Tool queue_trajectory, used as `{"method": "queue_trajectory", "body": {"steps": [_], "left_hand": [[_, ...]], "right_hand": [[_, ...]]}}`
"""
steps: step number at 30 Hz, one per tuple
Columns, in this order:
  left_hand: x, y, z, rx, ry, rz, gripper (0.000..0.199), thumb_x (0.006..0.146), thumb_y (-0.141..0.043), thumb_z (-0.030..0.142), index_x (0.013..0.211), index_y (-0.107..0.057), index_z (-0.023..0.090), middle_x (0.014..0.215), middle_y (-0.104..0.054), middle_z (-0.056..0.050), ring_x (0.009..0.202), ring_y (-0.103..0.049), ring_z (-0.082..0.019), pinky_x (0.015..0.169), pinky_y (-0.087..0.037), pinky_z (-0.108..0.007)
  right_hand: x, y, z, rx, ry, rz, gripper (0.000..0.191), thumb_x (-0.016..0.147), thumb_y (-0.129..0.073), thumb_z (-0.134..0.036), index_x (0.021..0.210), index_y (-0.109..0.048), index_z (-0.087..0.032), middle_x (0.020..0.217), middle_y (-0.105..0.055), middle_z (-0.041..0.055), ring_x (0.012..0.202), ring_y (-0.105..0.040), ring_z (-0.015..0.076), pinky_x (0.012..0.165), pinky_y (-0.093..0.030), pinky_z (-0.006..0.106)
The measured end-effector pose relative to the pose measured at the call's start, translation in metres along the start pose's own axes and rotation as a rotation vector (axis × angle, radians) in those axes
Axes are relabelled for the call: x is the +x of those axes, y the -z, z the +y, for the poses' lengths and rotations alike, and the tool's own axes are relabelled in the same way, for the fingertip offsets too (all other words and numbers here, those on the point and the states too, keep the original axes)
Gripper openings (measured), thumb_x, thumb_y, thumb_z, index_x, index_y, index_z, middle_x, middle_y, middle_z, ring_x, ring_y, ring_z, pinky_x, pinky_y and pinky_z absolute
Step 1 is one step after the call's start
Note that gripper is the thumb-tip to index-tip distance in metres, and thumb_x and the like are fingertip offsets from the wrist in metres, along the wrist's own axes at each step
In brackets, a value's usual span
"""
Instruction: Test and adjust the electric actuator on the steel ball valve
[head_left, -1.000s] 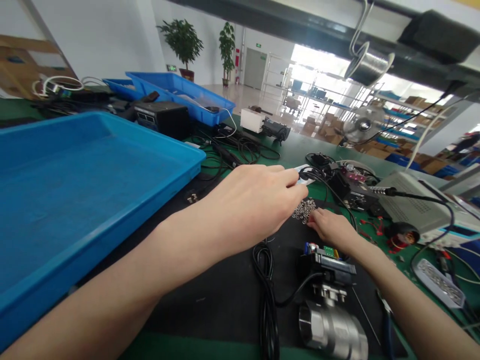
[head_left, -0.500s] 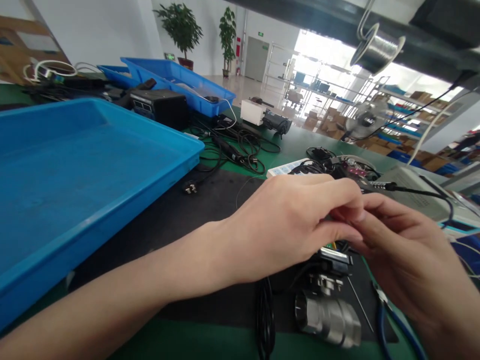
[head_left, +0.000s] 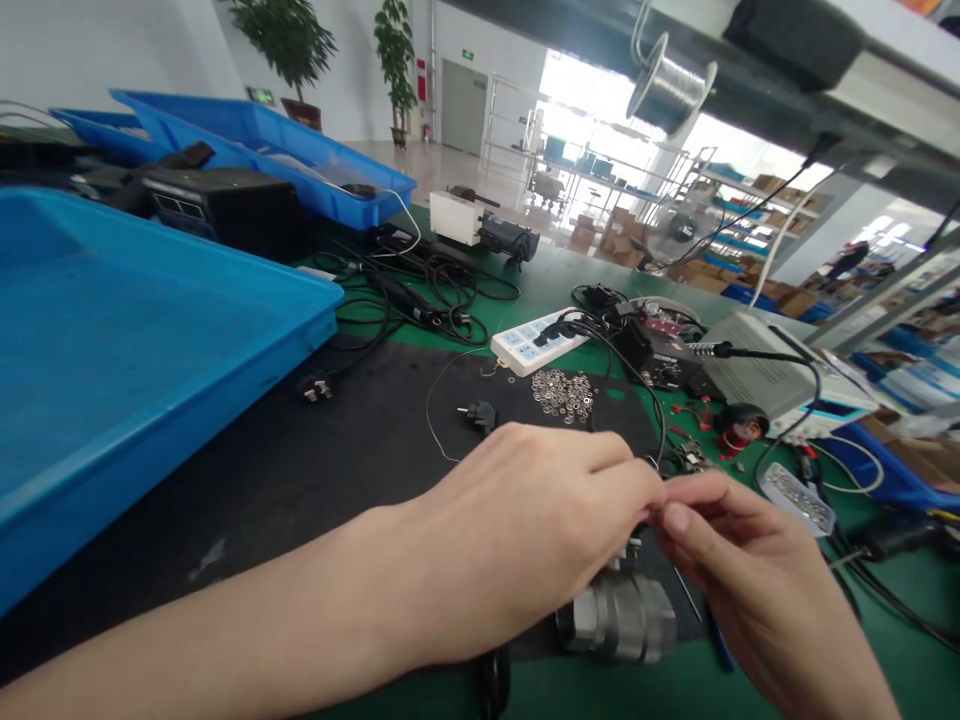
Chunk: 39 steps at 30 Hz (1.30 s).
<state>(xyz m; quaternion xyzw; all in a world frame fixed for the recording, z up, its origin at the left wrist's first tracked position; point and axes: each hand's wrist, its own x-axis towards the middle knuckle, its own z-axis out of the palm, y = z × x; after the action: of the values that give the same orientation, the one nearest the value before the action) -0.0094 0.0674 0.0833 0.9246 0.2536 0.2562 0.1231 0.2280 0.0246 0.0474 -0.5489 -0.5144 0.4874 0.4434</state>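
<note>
My left hand [head_left: 547, 510] and my right hand [head_left: 742, 550] meet fingertip to fingertip above a metal valve body [head_left: 622, 615]. Both are pinched closed; whatever lies between the fingertips is too small and hidden to name. Beneath my left hand, the upper part of the metal piece is mostly covered. A pile of small metal washers [head_left: 562, 395] rests on the black mat [head_left: 285, 480] beyond my hands, near a black plug [head_left: 478, 414].
A large blue tray [head_left: 150, 330] takes up the left side. Behind are a white power strip [head_left: 536, 342], tangled black cables [head_left: 420, 290] and a grey instrument [head_left: 772, 370]. A clear box of small parts [head_left: 796, 498] sits at the right. A solder spool [head_left: 670, 85] hangs overhead.
The view has shifted, uncovering the washers, the black plug and the clear box. Both hands appear lower and to the left, their fingertips still together.
</note>
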Motion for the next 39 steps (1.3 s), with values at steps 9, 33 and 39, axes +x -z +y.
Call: {"method": "queue_trajectory", "body": {"steps": [9,33,39], "left_hand": [[-0.008,-0.065,0.016,0.296,-0.181,-0.103,0.007,0.097,-0.063,0.022,0.093,-0.062,0.017,0.090,-0.066,-0.003,0.081,-0.061,-0.021,0.063,-0.046,-0.038],[-0.001,-0.071,0.004,0.331,-0.177,-0.146,0.004,0.095,-0.064,0.019,0.097,-0.065,0.015,0.091,-0.064,-0.003,0.080,-0.059,-0.020,0.066,-0.044,-0.037],[0.008,-0.059,-0.001,0.360,-0.320,-0.109,0.013,0.098,-0.061,0.020,0.088,-0.068,0.015,0.089,-0.062,-0.006,0.088,-0.059,-0.021,0.072,-0.043,-0.037]], "right_hand": [[-0.032,0.026,0.084,-0.439,0.095,0.286,0.031,0.081,-0.080,-0.052,0.091,-0.079,-0.023,0.095,-0.077,0.0057,0.085,-0.072,0.0222,0.070,-0.059,0.022],[-0.010,0.003,0.083,-0.027,-0.195,0.117,0.043,0.079,-0.083,-0.055,0.079,-0.062,-0.018,0.073,-0.058,-0.0007,0.068,-0.051,0.0154,0.058,-0.040,0.024],[-0.013,0.004,0.093,0.026,-0.200,0.091,0.040,0.083,-0.081,-0.054,0.081,-0.064,-0.018,0.076,-0.060,0.0005,0.073,-0.053,0.0166,0.063,-0.043,0.024]]}}
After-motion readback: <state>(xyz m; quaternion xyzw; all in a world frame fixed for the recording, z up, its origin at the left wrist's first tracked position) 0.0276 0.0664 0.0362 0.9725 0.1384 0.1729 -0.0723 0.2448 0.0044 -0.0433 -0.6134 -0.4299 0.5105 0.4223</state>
